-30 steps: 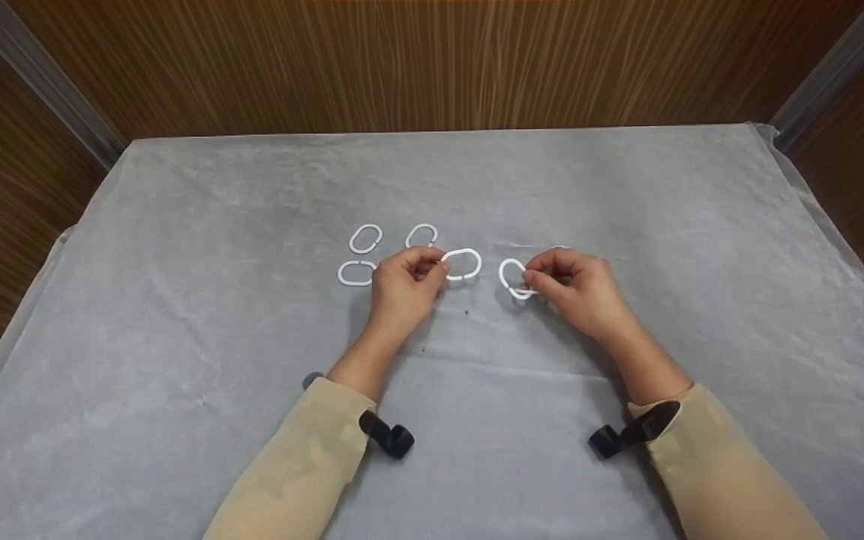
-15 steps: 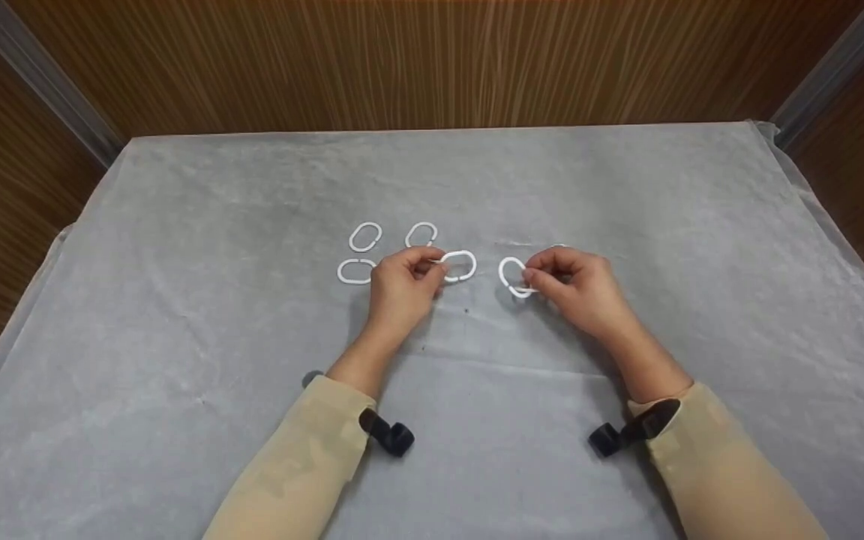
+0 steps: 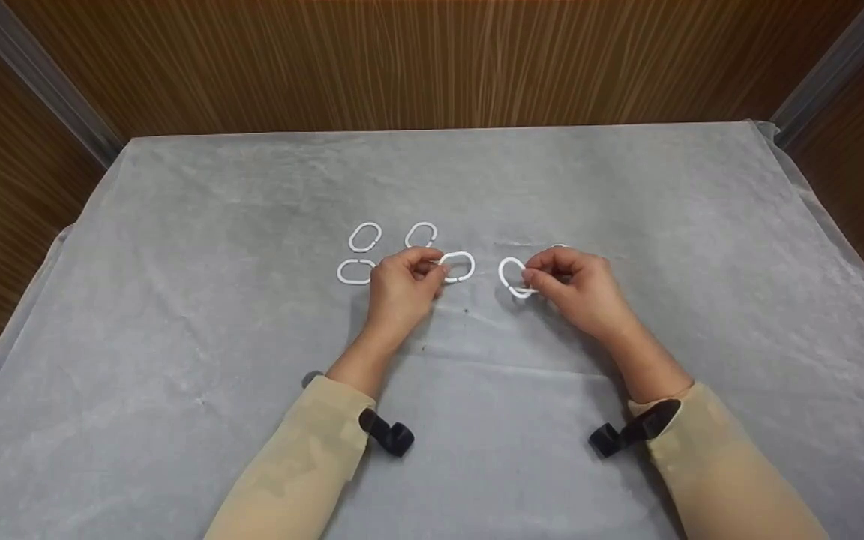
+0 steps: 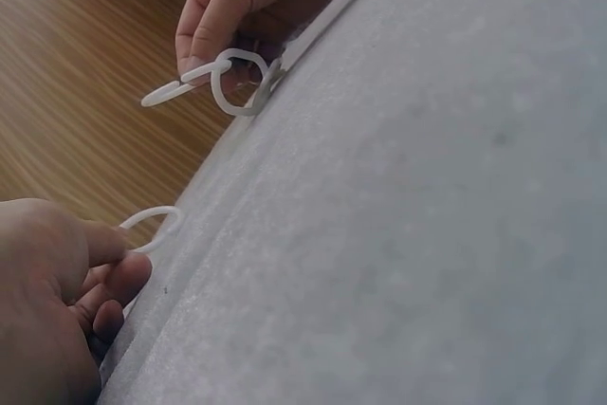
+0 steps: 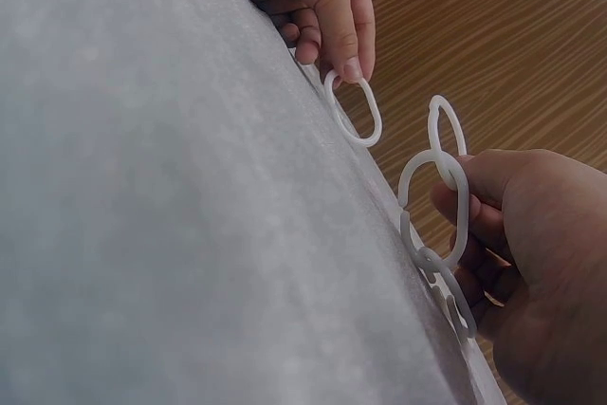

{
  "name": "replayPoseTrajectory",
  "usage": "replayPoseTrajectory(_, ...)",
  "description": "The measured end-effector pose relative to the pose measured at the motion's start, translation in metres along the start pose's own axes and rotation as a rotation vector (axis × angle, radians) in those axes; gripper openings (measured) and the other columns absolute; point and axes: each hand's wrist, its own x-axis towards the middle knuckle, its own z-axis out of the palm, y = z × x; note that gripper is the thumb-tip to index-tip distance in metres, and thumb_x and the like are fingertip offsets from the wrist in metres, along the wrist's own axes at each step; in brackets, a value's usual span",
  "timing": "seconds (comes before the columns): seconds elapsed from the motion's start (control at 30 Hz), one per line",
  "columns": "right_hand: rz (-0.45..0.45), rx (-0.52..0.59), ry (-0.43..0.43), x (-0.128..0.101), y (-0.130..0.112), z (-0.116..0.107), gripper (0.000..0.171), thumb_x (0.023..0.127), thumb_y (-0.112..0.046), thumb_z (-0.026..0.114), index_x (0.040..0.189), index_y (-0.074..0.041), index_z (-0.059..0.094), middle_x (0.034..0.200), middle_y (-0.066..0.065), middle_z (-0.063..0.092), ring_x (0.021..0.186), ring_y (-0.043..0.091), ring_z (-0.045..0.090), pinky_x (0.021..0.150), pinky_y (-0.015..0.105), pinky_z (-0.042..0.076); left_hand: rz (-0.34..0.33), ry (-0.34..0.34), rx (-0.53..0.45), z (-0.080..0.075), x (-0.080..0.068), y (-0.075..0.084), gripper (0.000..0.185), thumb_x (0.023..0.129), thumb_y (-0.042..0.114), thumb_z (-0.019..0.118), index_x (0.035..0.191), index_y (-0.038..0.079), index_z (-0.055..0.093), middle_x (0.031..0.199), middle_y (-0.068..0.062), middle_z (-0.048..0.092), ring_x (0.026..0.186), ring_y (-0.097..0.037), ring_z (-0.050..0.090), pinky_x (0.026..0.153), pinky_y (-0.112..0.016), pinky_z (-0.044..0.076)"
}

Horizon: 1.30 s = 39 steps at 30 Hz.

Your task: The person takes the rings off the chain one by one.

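1. Centrally, a single white oval plastic ring [image 3: 458, 266] is pinched at its near-left end by thumb and forefinger of the left hand [image 3: 402, 289]; the rest of the ring sticks out to the right of the fingertips, just above the grey wrinkled cloth table cover [image 3: 252, 360].
2. In the right wrist view the same ring [image 5: 354, 111] is seen hanging below the left hand's fingertips [image 5: 346, 59], its lower edge at or just off the cloth; contact can't be told.
3. A short chain of linked white oval plastic rings [image 3: 514, 277] is pinched by the right hand [image 3: 574, 289], thumb and curled fingers closed on it; the leading link projects left of the fingertips, twd. the single ring.
4. In the right wrist view the chain [image 5: 438, 206] is seen as approx. three or four links, upper ones raised, lower ones trailing on the cloth beside the palm.
5. Single ring and chain are near each other but apart; a strip of bare cloth is seen btwn. them.
6. Three loose white oval rings lie flat on the cloth beyond and left of the left hand: one [image 3: 365, 236] far left, one [image 3: 421, 234] next to it, one [image 3: 355, 271] just beside the knuckles.
7. Beige sleeves [image 3: 304, 465] are worn on both forearms, w/ a black wrist mount [image 3: 391, 435] at each cuff.
8. Wood-grain wall panelling [image 3: 432, 60] is seen behind the table.
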Motion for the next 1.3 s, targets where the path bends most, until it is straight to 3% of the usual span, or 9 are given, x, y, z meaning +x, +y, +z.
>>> replayPoseTrajectory(1.3,-0.021,-0.016,0.018,0.0004,-0.0013,0.0005,0.006,0.095,-0.006,0.079,0.095,0.0,0.077,0.08,0.002,0.072,0.071,0.008,0.06,0.062,0.018,0.046,0.009,0.032,0.001,-0.0001,0.0006,-0.002,0.018,0.087,-0.001,0.081,0.104,-0.004,0.079,0.088,-0.009,0.075,0.06,-0.002,0.061,0.058,-0.017,0.05)
